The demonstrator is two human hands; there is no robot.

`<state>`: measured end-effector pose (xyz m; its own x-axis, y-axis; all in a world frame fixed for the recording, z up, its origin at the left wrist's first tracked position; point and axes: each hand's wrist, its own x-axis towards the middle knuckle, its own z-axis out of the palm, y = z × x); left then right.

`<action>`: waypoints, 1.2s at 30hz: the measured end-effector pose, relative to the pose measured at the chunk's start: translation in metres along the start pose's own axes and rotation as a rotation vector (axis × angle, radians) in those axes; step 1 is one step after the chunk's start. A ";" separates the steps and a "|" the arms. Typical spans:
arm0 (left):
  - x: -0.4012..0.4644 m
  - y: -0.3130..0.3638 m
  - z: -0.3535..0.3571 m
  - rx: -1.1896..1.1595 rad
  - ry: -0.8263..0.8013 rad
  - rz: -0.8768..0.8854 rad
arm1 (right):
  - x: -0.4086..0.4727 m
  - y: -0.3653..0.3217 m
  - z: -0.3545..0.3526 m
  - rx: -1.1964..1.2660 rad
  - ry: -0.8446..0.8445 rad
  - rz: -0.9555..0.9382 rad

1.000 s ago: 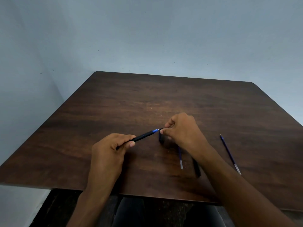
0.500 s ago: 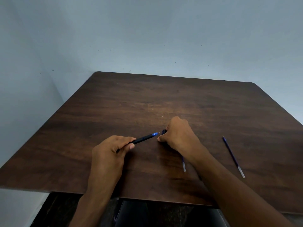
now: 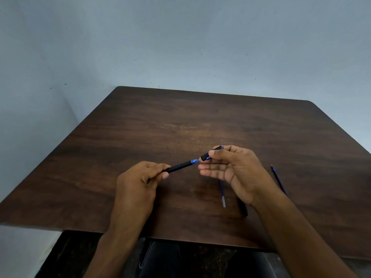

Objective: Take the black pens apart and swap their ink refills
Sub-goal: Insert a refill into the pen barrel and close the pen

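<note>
My left hand (image 3: 138,179) grips a black pen (image 3: 179,167) by its rear, its blue tip pointing up and right. My right hand (image 3: 230,169) pinches a black pen cap (image 3: 210,153) between thumb and forefinger, its open end just off the pen's tip; the other fingers are spread. A blue ink refill (image 3: 222,194) lies on the table below my right palm, partly hidden. A second refill (image 3: 278,178) lies to the right of my wrist. A black pen part (image 3: 244,209) shows beside my right forearm, mostly covered.
The dark wooden table (image 3: 180,121) stands against a pale blue wall, its left side near a corner. The near edge runs just under my forearms, with my dark-clothed legs below it.
My right hand went down to the table, picked up the black cap and rose with it, palm turned up, next to the pen tip. The left hand held the pen nearly still.
</note>
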<state>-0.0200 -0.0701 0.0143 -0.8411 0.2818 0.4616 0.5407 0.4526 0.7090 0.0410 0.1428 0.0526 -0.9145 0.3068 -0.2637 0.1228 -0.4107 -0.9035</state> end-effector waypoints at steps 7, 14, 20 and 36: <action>0.000 0.005 0.002 0.001 -0.009 -0.001 | -0.006 -0.002 -0.002 0.017 0.001 -0.013; 0.002 0.006 0.003 0.035 -0.027 0.005 | -0.006 0.000 -0.004 0.023 0.012 -0.040; 0.001 0.008 0.004 0.024 -0.021 -0.011 | -0.006 0.000 -0.005 0.027 -0.015 -0.032; 0.002 0.007 0.006 0.034 -0.022 0.022 | -0.002 0.013 0.004 -0.001 -0.052 -0.062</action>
<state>-0.0174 -0.0609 0.0170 -0.8293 0.3101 0.4648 0.5587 0.4745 0.6803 0.0430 0.1334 0.0428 -0.9391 0.2866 -0.1897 0.0658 -0.3919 -0.9176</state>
